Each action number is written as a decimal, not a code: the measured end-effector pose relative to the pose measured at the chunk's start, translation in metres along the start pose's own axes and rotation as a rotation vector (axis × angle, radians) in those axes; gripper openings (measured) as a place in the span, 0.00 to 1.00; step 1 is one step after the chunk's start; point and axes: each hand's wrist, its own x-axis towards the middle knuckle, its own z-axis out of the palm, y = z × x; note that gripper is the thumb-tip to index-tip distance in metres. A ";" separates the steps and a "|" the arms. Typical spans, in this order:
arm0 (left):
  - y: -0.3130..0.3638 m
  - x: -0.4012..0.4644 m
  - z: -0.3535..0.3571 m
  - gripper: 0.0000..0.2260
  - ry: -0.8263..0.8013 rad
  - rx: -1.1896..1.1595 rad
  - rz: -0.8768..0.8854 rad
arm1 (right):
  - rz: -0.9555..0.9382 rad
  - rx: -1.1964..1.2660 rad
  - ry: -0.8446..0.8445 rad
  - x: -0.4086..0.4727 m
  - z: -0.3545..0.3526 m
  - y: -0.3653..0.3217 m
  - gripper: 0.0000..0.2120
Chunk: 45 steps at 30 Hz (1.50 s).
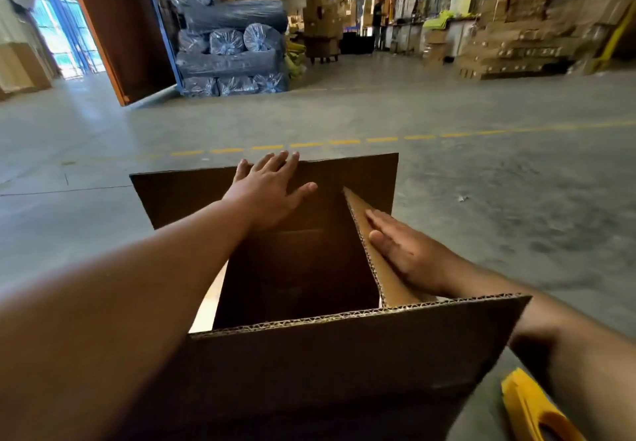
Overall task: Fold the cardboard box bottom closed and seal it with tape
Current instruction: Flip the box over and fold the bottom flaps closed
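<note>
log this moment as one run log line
stage: folding flaps | left hand: flat on far flap | right hand: pressing right side flap inward | cardboard box: open, untaped | tape: not seen

We see a box (309,365) of matt brown corrugated cardboard, its cut edges showing the fluted core. Beneath it the concrete floor (481,199) is smooth with a faint sheen. At eleven o'clock, rolls (234,41) are wrapped in glossy, crinkled plastic film.

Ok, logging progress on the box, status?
Left hand flat on far flap. Right hand flat on right flap. Cardboard box bottom unfolded, untaped. Nothing blocking.
</note>
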 end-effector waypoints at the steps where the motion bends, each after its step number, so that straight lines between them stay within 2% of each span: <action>1: -0.002 0.001 0.001 0.36 0.006 0.003 0.002 | -0.007 -0.062 -0.058 0.003 0.010 0.005 0.40; 3: -0.002 0.002 0.001 0.36 0.013 0.020 0.003 | 0.021 -0.265 -0.138 0.010 0.027 0.014 0.44; 6: -0.001 0.005 0.003 0.36 0.020 0.034 -0.011 | 0.031 -0.498 -0.149 0.017 0.041 0.020 0.43; 16: 0.000 0.004 0.001 0.36 -0.005 0.045 -0.004 | 0.007 -0.602 -0.206 0.022 0.044 0.026 0.52; 22: 0.003 -0.002 -0.004 0.36 -0.024 0.033 0.005 | 0.038 -0.664 -0.325 0.011 0.027 0.024 0.51; 25: 0.004 0.004 -0.014 0.38 -0.073 0.028 -0.003 | 0.111 -0.702 -0.370 0.004 0.010 0.026 0.59; 27: 0.004 0.008 -0.027 0.40 -0.094 -0.049 -0.018 | 0.181 -0.690 -0.306 -0.002 -0.008 0.028 0.56; 29: 0.005 0.004 -0.039 0.42 -0.082 -0.092 -0.007 | 0.227 -0.543 -0.193 -0.010 -0.032 0.021 0.53; 30: 0.006 -0.004 -0.045 0.42 -0.077 -0.096 0.015 | 0.239 -0.444 -0.122 -0.015 -0.043 0.015 0.49; 33: 0.008 -0.042 -0.061 0.38 -0.080 -0.166 0.110 | 0.169 -0.232 0.089 -0.026 -0.075 -0.013 0.36; 35: 0.005 -0.072 -0.074 0.36 -0.119 -0.249 0.159 | 0.109 -0.208 0.112 -0.027 -0.086 -0.040 0.37; 37: -0.003 -0.100 -0.084 0.38 -0.170 -0.274 0.184 | 0.024 -0.263 0.078 -0.026 -0.089 -0.070 0.44; 39: -0.012 -0.121 -0.091 0.42 -0.226 -0.263 0.178 | -0.079 -0.354 0.003 -0.024 -0.083 -0.097 0.46; 41: -0.022 -0.136 -0.092 0.48 -0.288 -0.232 0.176 | -0.182 -0.442 -0.111 -0.025 -0.068 -0.124 0.47; 45: -0.037 -0.157 -0.088 0.57 -0.383 -0.170 0.192 | -0.288 -0.555 -0.351 -0.020 -0.036 -0.146 0.57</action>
